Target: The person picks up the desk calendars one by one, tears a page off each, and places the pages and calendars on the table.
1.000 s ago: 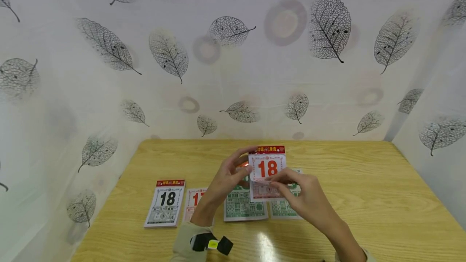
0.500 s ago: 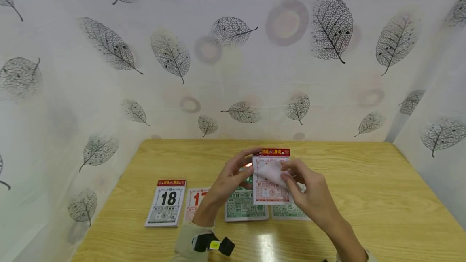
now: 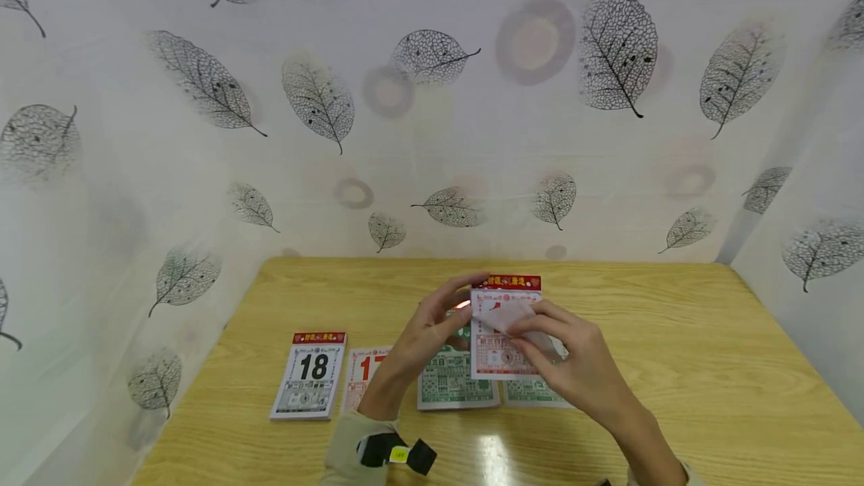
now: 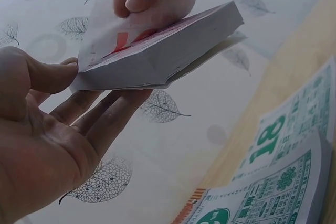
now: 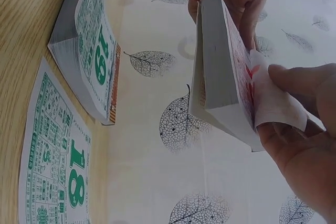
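Above the table my left hand (image 3: 432,332) holds a thick tear-off calendar pad (image 3: 506,362) with a red header strip, thumb at the front and fingers behind. Its thin red-printed top sheet (image 3: 498,312) is pinched between the thumb and fingers of my right hand (image 3: 577,355). That sheet curls up from the lower edge and covers most of the page's large number. In the right wrist view the lifted sheet (image 5: 275,103) bends away from the pad's face. The left wrist view shows the pad's white page edge (image 4: 163,56) side-on.
Below the hands lie a green-printed calendar pad (image 3: 459,385) and a loose green sheet (image 5: 58,156) marked 18. Farther left are a pad with a black 18 (image 3: 309,377) and a red-printed sheet (image 3: 361,366) marked 17. A leaf-patterned curtain (image 3: 432,133) stands behind the wooden table (image 3: 675,366).
The top sheet's lower part has been lifted and folded upward by my right hand, so the red 18 no longer shows. The pad and both hands have shifted slightly right.
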A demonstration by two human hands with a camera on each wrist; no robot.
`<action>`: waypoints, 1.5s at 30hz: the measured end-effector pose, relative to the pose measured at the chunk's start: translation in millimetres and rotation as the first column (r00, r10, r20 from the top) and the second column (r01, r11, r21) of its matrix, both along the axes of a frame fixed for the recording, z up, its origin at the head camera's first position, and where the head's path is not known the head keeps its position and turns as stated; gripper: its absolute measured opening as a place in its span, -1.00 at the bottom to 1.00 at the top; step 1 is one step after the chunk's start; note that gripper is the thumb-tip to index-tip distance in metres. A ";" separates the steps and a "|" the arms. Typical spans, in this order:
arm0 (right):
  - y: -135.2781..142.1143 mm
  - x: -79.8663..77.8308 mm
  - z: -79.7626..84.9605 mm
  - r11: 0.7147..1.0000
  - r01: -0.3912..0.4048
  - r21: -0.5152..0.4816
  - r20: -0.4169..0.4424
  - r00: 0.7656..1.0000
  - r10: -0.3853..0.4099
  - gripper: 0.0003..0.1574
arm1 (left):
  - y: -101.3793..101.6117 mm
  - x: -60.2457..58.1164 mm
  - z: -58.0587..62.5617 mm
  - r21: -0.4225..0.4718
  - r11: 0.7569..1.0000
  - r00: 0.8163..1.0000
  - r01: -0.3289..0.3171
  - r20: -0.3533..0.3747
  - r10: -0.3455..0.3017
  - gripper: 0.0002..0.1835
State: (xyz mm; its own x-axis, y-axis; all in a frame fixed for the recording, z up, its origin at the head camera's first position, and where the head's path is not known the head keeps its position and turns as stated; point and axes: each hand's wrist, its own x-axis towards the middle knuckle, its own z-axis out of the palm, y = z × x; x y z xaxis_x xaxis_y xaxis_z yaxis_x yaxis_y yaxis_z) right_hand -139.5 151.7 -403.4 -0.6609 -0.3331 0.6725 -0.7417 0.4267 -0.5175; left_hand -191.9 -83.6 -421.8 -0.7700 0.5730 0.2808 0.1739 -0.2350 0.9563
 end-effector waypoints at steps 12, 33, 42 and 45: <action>4.5 1.7 0.0 0.997 0.018 0.075 -0.003 1.000 -0.017 -0.41 | 2.8 1.1 -0.9 -0.013 0.999 0.999 0.035 -0.026 -0.035 -0.44; 5.5 -11.0 1.4 0.994 0.078 -0.079 -0.315 0.944 -0.100 -0.62 | 11.2 6.4 -0.8 0.016 0.999 0.999 -0.035 -0.029 0.035 -0.45; 14.5 -12.0 4.2 0.995 0.064 -0.081 -0.265 0.961 -0.083 -0.64 | 12.6 6.7 0.2 -0.007 0.998 0.997 -0.057 -0.055 0.056 -0.45; 17.7 -11.9 5.0 0.994 0.073 -0.079 -0.242 0.966 -0.090 -0.54 | 13.7 6.9 0.3 -0.012 0.998 0.996 -0.060 -0.069 0.059 -0.45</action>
